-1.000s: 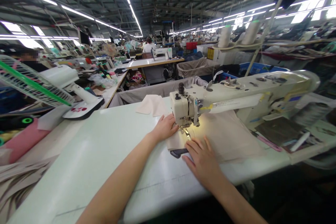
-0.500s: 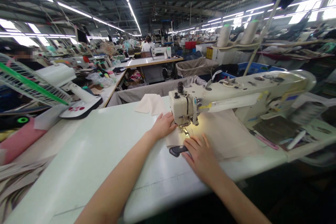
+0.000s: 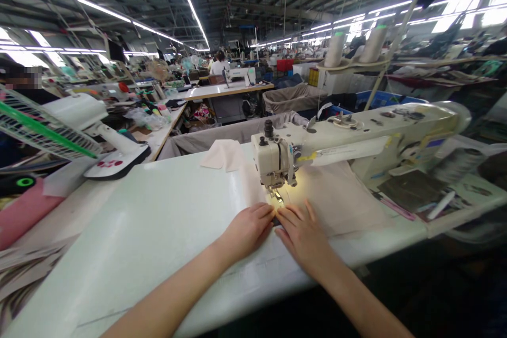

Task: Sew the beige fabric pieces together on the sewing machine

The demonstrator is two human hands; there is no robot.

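Note:
Beige fabric (image 3: 340, 198) lies beneath the head of the sewing machine (image 3: 273, 161), around its lit presser foot (image 3: 279, 198). My left hand (image 3: 247, 229) is just in front of the foot, its fingers bent together and closed on the near edge of the fabric; its fingertips are partly hidden. Close beside it, my right hand (image 3: 303, 232) rests on the fabric with fingers spread and flat. A small dark object (image 3: 277, 222) shows between the two hands, mostly covered by them.
A smaller beige piece (image 3: 224, 156) lies behind, on the pale tabletop (image 3: 166, 216). A white fan (image 3: 114, 158) stands at the left. Pink-handled snips (image 3: 398, 207) and a dark cloth (image 3: 412, 187) lie right of the machine. Thread cones (image 3: 372, 46) stand behind it.
My left hand has come from beside the machine head toward me, to the fabric's near edge next to my right hand. It now covers most of the dark object. My right hand has barely moved.

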